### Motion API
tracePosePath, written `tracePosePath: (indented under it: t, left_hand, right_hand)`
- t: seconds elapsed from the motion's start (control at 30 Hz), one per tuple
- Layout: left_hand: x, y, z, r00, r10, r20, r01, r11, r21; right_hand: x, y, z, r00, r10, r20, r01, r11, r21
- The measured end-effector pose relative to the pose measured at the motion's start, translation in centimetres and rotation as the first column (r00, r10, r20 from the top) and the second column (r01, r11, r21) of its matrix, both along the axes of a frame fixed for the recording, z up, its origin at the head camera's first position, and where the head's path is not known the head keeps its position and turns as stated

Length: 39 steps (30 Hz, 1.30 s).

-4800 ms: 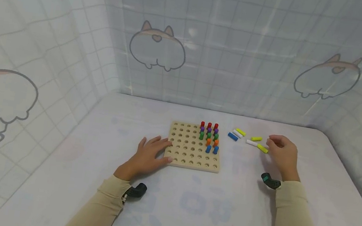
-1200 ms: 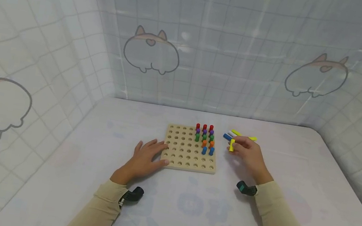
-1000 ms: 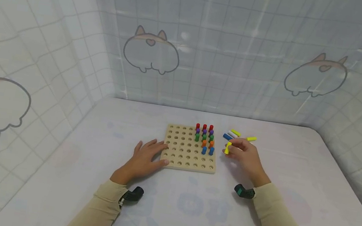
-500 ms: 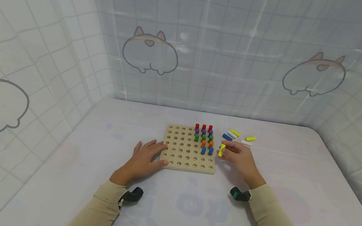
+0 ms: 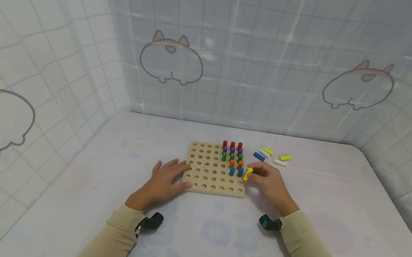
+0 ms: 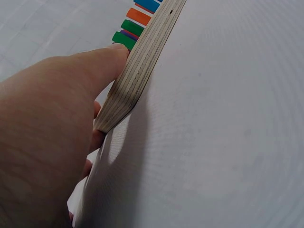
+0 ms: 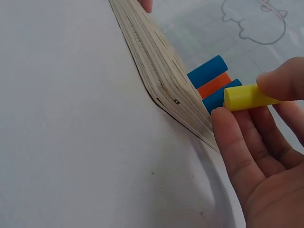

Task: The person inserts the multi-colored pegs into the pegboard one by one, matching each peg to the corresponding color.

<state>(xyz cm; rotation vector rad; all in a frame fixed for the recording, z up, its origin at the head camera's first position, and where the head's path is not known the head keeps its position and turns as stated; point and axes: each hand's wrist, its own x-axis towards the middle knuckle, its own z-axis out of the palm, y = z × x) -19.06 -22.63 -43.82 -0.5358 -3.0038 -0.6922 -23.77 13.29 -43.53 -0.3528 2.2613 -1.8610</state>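
Since the earlier frame the right hand [image 5: 269, 186] has carried the yellow peg [image 5: 248, 174] from the loose pegs [image 5: 273, 156] to the pegboard [image 5: 215, 170] right edge, pinching it upright beside the blue pegs [image 5: 236, 171]. The left hand [image 5: 164, 180] lies flat, fingers relaxed on the board's left edge, steadying it on the desk [image 5: 214, 236].

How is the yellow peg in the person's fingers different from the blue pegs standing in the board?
The yellow peg is pinched in the right hand, above the wooden board's right edge; the blue pegs stand upright in its holes. One is yellow, the others blue. Both are short cylinders of similar size.
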Motion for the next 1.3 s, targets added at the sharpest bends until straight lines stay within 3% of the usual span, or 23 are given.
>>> tracePosePath:
  t: [0.57,0.77,1.3]
  left_hand:
    - [-0.1,0.5,0.3,1.000,0.010,0.015,-0.010,1.000,-0.010]
    - [0.0,0.3,0.4,1.000,0.013,0.021,-0.013,1.000,-0.011]
    - [-0.2,0.4,0.3,1.000,0.008,0.011,-0.008,1.000,-0.003]
  right_hand:
    - [0.0,-0.2,0.3,1.000,0.004,-0.004,-0.003,0.998,0.059]
    - [0.2,-0.7,0.2,0.999,0.026,-0.043,-0.024,0.999,0.049]
    - [0.1,-0.7,0.6,0.995,0.050,-0.089,-0.036,0.988,0.148]
